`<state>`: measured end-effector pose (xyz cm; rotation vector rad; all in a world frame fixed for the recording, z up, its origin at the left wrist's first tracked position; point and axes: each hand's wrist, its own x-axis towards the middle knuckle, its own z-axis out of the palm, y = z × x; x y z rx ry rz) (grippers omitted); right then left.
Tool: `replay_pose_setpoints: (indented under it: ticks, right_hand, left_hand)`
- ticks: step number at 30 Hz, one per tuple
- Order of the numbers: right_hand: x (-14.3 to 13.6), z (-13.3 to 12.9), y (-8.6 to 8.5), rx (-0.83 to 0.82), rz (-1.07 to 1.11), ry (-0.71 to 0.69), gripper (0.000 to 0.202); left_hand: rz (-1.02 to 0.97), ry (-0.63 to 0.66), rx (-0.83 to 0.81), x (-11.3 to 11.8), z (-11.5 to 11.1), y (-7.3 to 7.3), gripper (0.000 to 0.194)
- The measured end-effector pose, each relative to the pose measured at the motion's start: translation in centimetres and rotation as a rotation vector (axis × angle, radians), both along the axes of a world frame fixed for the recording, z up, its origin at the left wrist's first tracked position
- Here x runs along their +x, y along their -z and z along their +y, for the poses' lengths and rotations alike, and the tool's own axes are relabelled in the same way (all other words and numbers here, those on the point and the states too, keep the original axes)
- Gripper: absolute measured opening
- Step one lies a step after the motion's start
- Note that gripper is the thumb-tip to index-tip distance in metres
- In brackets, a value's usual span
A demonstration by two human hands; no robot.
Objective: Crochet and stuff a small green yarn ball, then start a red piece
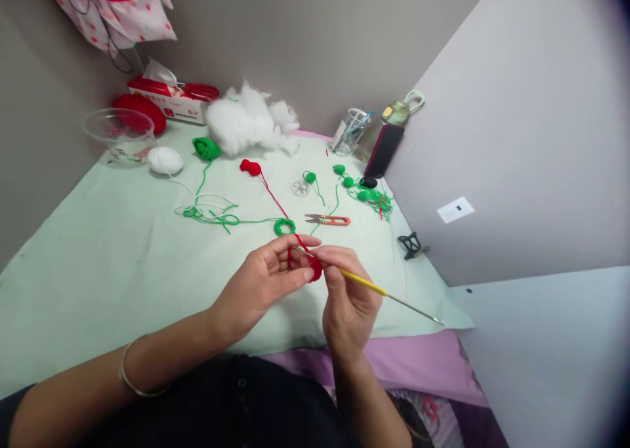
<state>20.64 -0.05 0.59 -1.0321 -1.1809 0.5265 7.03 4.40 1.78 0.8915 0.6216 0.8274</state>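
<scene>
Between thumb and fingers, my left hand (263,279) pinches a small red crochet piece (315,269), with red yarn running over its index finger. My right hand (350,290) is closed on a yellow-handled crochet hook (364,281); one metal end meets the red piece, the other points to the lower right. From the work, the red yarn leads up to a small red bundle (251,167) on the table. Just beyond my fingers lies a green crocheted ring (284,227), and orange thread snips (329,220) rest to its right.
White stuffing (251,120), a tissue box (170,100) and a clear plastic bowl (119,133) stand at the back. White yarn (165,161) and green yarn (205,148) trail tangled strands. Small green balls (348,182), a phone (384,151) and a cup of pens (348,133) sit towards the right wall.
</scene>
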Motion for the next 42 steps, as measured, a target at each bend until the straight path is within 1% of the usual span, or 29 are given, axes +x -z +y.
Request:
replay_pose_setpoints:
  ticks: [3, 6, 8, 10, 14, 19, 22, 26, 28, 30, 33, 35, 36, 38, 40, 42]
  right_hand:
    - [1.4, 1.0, 0.6, -0.084, 0.014, -0.015, 0.020]
    - [2.7, 2.1, 1.5, -0.220, 0.098, -0.121, 0.017]
    - [3.2, 2.8, 2.1, -0.296, 0.159, -0.203, 0.014]
    - [3.4, 3.5, 2.8, -0.348, 0.235, -0.267, 0.013]
    - [3.4, 4.5, 3.8, -0.441, 0.366, -0.323, 0.014]
    - [3.4, 5.0, 4.9, -0.467, 0.416, -0.361, 0.015]
    - [3.5, 5.1, 5.7, -0.466, 0.454, -0.351, 0.014]
    - [3.5, 5.3, 6.3, -0.460, 0.492, -0.351, 0.013]
    - [3.5, 5.3, 6.4, -0.473, 0.505, -0.359, 0.013]
    - [3.4, 5.0, 6.2, -0.492, 0.522, -0.352, 0.014]
    - [3.3, 4.6, 5.7, -0.501, 0.546, -0.327, 0.012]
    - [3.2, 4.3, 5.3, -0.472, 0.533, -0.324, 0.012]
    - [3.2, 4.2, 5.1, -0.466, 0.514, -0.322, 0.013]
    - [3.2, 3.9, 4.6, -0.445, 0.471, -0.313, 0.016]
    - [3.3, 3.5, 4.1, -0.438, 0.440, -0.285, 0.018]
    - [3.2, 3.0, 3.6, -0.412, 0.410, -0.251, 0.018]
  left_hand:
    - [0.067, 0.011, 0.008, 0.7, 1.4, 1.2, 0.035]
    - [0.125, 0.042, -0.044, 0.9, 2.8, 2.6, 0.034]
    - [0.146, 0.086, -0.138, 0.8, 3.5, 3.2, 0.035]
    - [0.133, 0.099, -0.201, 0.7, 3.9, 3.7, 0.033]
    - [0.113, 0.119, -0.226, 0.7, 4.3, 4.3, 0.032]
    - [0.053, 0.137, -0.256, 0.9, 4.7, 5.4, 0.033]
    - [0.022, 0.126, -0.263, 1.1, 4.8, 6.1, 0.033]
    - [-0.017, 0.151, -0.245, 1.4, 4.7, 6.7, 0.032]
    - [-0.019, 0.149, -0.247, 1.5, 4.6, 6.7, 0.031]
    - [-0.025, 0.137, -0.232, 1.5, 4.5, 6.4, 0.032]
    - [-0.022, 0.117, -0.189, 1.5, 4.3, 5.1, 0.033]
    - [0.041, 0.104, -0.140, 1.3, 4.1, 4.1, 0.030]
    - [0.078, 0.103, -0.123, 1.2, 4.0, 3.6, 0.032]
    - [0.153, 0.071, -0.052, 1.0, 3.7, 2.9, 0.034]
    - [0.241, -0.006, 0.015, 0.8, 3.3, 2.5, 0.034]
    - [0.286, -0.098, 0.090, 0.6, 2.9, 2.1, 0.035]
